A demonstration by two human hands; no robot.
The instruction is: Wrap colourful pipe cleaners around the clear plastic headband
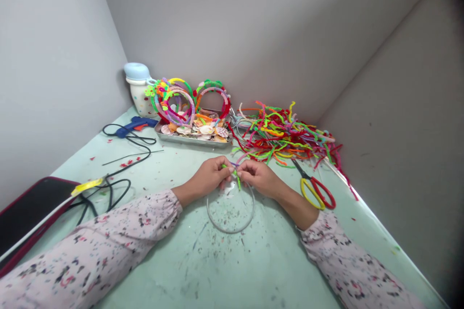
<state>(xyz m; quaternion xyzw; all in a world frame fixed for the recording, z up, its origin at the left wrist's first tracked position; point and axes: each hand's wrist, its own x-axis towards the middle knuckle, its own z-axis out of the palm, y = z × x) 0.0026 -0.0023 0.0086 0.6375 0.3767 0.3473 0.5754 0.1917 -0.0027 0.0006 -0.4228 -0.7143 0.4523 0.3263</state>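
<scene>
At the middle of the table, my two hands meet at the far side of a thin grey hoop (232, 231), whose bare loop hangs toward me. The fingers of my left hand (213, 173) are pinched on a green pipe cleaner (238, 181) wrapped at the hoop. Close beside it, my right hand (259, 177) is also closed in a pinch at the same spot; its fingertips touch the green piece. A short purple stretch (235, 164) shows on the hoop between the hands. Part of the green piece is hidden by my fingers.
Beyond my hands stands a metal tray (192, 140) of shells with pipe-cleaner-covered hoops (181, 106). A heap of colourful pipe cleaners (286, 132) and scissors (313, 188) lie right. On the left are a blue glue gun (134, 126), black cord (108, 173), a lidded cup (138, 91) and a dark tablet-like device (32, 207).
</scene>
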